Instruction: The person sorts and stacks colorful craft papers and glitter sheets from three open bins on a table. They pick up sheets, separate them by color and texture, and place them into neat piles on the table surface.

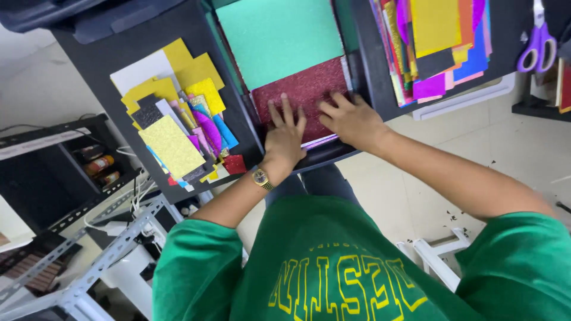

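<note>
A dark red glitter sheet [300,89] lies on a stack in a black tray [327,156], below a teal glitter sheet [276,38]. My left hand [284,134] lies flat on the red sheet's lower left part, fingers spread; a gold wristwatch [261,178] sits on that wrist. My right hand [351,119] presses on the sheet's lower right edge, fingers pointing left and slightly curled. Neither hand lifts anything. Thin pink and white sheet edges [321,141] show beneath the red one.
A pile of yellow, gold, white and coloured glitter offcuts [175,116] lies left of the tray. More coloured sheets [443,44] are stacked at the right, with purple-handled scissors [538,41] beyond. A metal rack [95,244] and a shelf with bottles [98,165] stand lower left.
</note>
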